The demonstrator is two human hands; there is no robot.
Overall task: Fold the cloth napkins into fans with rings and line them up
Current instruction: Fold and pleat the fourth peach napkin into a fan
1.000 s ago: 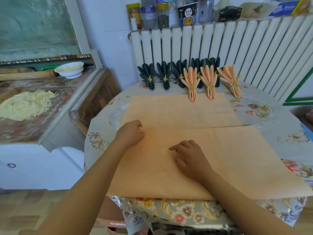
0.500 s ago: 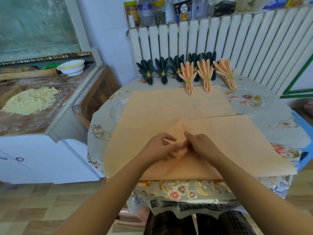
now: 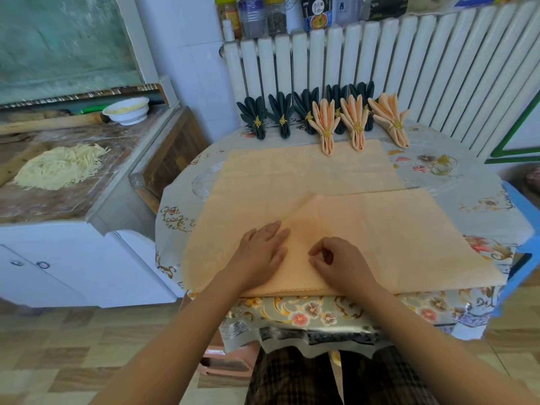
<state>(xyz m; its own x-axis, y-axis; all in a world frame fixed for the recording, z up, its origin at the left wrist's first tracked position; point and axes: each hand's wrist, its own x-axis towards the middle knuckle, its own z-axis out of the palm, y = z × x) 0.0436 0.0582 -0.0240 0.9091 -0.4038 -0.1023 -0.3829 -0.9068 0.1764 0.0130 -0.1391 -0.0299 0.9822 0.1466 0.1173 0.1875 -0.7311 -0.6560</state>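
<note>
The top peach napkin (image 3: 380,229) is spread across the table's near edge, long axis left to right — its left corner already turned in diagonally. That flap is pressed flat by the left hand (image 3: 260,252), fingers straight; the right hand (image 3: 339,261), just beside it, is curled loosely — a pinch cannot be told.

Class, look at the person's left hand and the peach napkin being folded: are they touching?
Touching. The head view shows the left hand lying flat, fingers straight, on the peach napkin.
</note>
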